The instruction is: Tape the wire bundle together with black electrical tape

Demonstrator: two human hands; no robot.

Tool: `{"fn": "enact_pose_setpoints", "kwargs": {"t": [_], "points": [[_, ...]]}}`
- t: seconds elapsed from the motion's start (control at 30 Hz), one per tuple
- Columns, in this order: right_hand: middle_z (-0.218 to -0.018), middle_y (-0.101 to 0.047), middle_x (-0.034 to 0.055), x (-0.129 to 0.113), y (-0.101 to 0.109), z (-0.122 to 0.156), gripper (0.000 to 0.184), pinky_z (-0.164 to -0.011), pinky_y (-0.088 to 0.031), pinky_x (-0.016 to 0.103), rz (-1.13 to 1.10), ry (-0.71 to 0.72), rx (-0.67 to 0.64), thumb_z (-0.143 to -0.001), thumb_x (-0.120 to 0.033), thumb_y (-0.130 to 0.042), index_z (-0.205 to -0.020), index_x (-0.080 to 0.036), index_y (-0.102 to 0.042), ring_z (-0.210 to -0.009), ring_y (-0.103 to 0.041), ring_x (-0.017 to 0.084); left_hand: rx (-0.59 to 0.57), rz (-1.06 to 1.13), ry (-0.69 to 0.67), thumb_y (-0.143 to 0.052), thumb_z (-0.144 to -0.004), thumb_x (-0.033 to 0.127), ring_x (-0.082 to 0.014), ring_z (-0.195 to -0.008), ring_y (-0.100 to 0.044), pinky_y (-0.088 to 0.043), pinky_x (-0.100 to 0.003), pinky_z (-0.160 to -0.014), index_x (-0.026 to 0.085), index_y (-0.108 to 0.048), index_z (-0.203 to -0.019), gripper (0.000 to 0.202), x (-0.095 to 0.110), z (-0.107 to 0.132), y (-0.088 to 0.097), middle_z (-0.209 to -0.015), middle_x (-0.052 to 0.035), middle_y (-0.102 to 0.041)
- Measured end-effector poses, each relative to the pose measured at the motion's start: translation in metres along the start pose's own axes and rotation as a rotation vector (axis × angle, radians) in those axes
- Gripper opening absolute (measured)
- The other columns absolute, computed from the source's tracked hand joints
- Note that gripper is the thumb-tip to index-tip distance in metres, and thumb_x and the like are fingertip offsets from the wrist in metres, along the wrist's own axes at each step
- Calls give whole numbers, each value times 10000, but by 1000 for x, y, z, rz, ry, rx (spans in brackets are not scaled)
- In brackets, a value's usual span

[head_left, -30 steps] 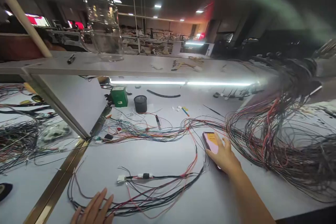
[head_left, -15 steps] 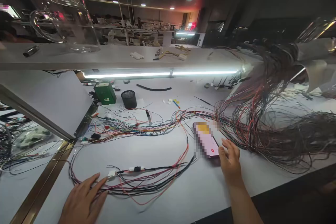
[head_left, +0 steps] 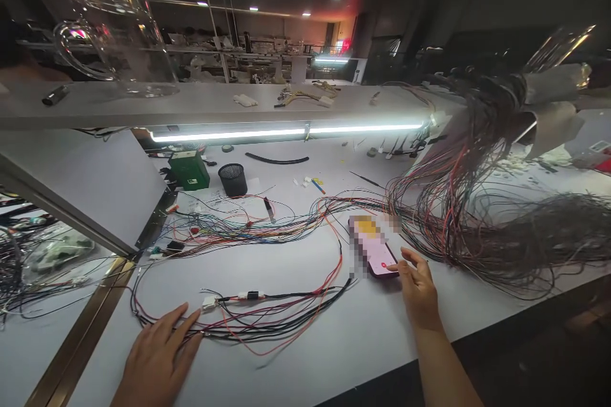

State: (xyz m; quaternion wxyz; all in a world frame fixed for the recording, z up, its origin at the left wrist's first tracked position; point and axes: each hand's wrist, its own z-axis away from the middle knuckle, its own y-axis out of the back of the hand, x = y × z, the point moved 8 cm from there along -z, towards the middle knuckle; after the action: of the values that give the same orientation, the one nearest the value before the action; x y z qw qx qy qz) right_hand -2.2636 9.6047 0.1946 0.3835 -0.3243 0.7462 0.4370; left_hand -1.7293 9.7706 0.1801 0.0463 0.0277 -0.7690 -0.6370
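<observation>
My left hand (head_left: 160,353) lies flat on the white tabletop, fingers spread, over the left end of a wire harness (head_left: 277,323) with red and black wires. Just beyond its fingertips is a white connector (head_left: 209,304), with a small black connector (head_left: 252,296) further along the harness. My right hand (head_left: 420,289) holds nothing; its fingers are apart and partly curled. One fingertip is at the lower edge of the lit screen of a phone (head_left: 379,254), by a red round mark; I cannot tell whether it touches. Part of the phone is pixelated.
A second bundle of thin wires (head_left: 286,232) runs across the table into a large tangle (head_left: 458,203) at right. Behind stand a green box (head_left: 189,170) and a black mesh cup (head_left: 232,180). A shelf (head_left: 200,102) carries a glass jug (head_left: 147,57) above a light tube.
My right hand has shifted a finger onto or just over the phone's screen. The view has turned slightly; my left hand stays by the harness.
</observation>
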Motion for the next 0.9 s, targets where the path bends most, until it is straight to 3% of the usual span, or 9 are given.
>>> {"fn": "enact_pose_setpoints", "kwargs": {"t": [0.57,0.67,0.8,0.9], "points": [[-1275,-485,80,5,-3,-2,379,-1062,-331,447,10,-11,-7,-869,-503,-502,-804,-204,-727,-1211,-455,258,-24,39,15,-448,-862,491,-280,-1206,-488,-307,-504,-1065,297,-610,-1224,442,1,1,1,-1329,-50,-542],[-1257,-493,99,1,-1,-3,393,-1041,-365,464,45,16,12,-876,-509,-484,-881,-194,-719,-1187,-476,266,-20,69,20,-463,-862,493,-282,-1199,-494,-305,-504,-1063,286,-622,-1193,421,3,1,5,-1322,-54,-546],[-1220,-534,125,-38,11,7,334,-1032,-375,503,185,222,140,-875,-439,-527,-1011,-175,-679,-1153,-505,285,-16,153,23,-485,-882,485,-271,-1185,-502,-271,-506,-1069,233,-658,-921,308,10,3,18,-1265,-75,-582],[-1150,-597,105,-83,-3,29,221,-1018,-395,489,225,467,66,-860,-316,-584,-1036,-206,-661,-1095,-553,269,3,209,1,-474,-912,431,-237,-1073,-564,-176,-544,-1093,214,-608,-840,266,21,11,33,-1120,-60,-647]]}}
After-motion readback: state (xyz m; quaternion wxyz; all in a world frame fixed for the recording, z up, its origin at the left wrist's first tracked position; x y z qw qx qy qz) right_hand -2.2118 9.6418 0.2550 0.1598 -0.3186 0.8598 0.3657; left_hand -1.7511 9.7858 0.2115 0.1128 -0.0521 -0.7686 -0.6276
